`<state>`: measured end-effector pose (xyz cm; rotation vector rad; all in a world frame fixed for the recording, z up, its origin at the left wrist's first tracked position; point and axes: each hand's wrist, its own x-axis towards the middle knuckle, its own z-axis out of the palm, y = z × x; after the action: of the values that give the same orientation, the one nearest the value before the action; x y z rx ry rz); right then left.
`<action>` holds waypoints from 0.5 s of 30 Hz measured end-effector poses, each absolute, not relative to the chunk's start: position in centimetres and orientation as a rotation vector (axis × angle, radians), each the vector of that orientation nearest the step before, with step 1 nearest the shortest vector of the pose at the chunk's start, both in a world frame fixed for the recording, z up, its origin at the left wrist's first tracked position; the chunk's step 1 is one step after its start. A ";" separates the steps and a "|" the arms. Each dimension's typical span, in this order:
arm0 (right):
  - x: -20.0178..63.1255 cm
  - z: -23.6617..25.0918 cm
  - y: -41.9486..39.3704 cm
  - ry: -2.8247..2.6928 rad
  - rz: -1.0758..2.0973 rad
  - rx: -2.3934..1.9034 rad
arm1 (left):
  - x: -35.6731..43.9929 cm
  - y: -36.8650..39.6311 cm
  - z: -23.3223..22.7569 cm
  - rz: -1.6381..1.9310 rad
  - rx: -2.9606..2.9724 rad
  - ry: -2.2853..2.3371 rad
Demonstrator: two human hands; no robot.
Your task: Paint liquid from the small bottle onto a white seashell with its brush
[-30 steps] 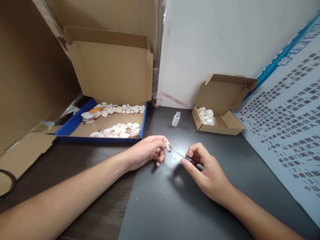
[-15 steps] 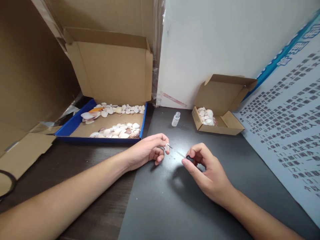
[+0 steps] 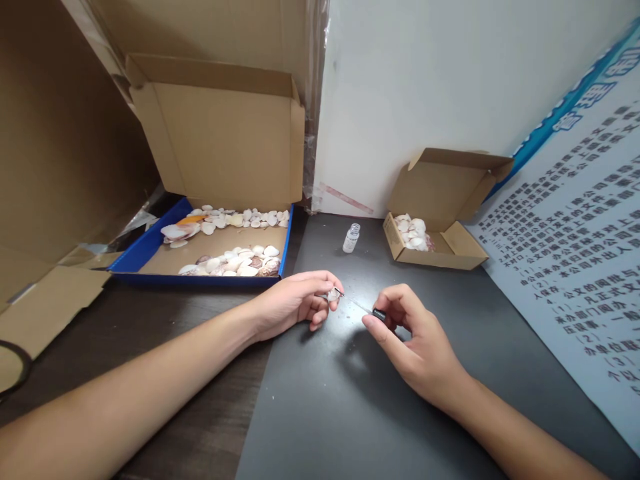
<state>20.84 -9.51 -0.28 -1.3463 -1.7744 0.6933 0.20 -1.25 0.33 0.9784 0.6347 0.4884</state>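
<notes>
Between the fingertips of my left hand point(image 3: 305, 300) is a small white shell point(image 3: 333, 294), held above the dark mat. My right hand point(image 3: 415, 340) pinches the black cap of a thin applicator brush point(image 3: 379, 314). Its clear stem points left, and the dark tip is at the shell, seemingly touching it. Beyond both hands, a small glass bottle point(image 3: 351, 239) with a white label stands upright and uncapped on the mat.
A blue-sided cardboard box point(image 3: 200, 279) at the left holds several shells in two groups, its lid raised. A smaller open carton point(image 3: 440, 259) with shells stands at the back right. A printed sheet point(image 3: 575, 267) leans along the right side; a white panel point(image 3: 400, 87) rises behind.
The shell has turned slightly in my left fingers, and the brush tip has shifted a little across it. The cap in my right hand has tilted slightly. Boxes and bottle stay put.
</notes>
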 end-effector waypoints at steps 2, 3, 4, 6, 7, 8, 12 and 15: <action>20.9 -0.2 -9.6 -1.792 0.697 -1.333 | 0.2 -1.2 0.3 0.486 0.988 0.624; 20.9 -0.2 -9.6 -1.803 0.702 -1.321 | 0.2 -1.2 0.2 0.487 0.992 0.621; 20.9 -0.1 -9.6 -1.812 0.705 -1.308 | 0.2 -1.2 0.2 0.489 0.994 0.619; 20.9 -0.1 -9.6 -1.815 0.701 -1.285 | 0.2 -1.2 0.1 0.493 0.994 0.619; 20.9 0.0 -9.6 -1.806 0.692 -1.280 | 0.2 -1.2 0.1 0.491 0.991 0.618; 20.9 0.0 -9.6 -1.793 0.680 -1.278 | 0.1 -1.1 0.1 0.490 0.989 0.616; 20.9 -0.2 -9.6 -1.755 0.650 -1.286 | 0.1 -1.1 0.1 0.489 0.990 0.613; 20.8 -0.3 -9.6 -1.765 0.649 -1.286 | 0.2 -1.1 0.1 0.488 0.986 0.623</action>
<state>20.84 -9.59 -0.31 -1.2861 -1.7648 0.6492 0.17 -1.15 0.14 0.9865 0.6229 0.4881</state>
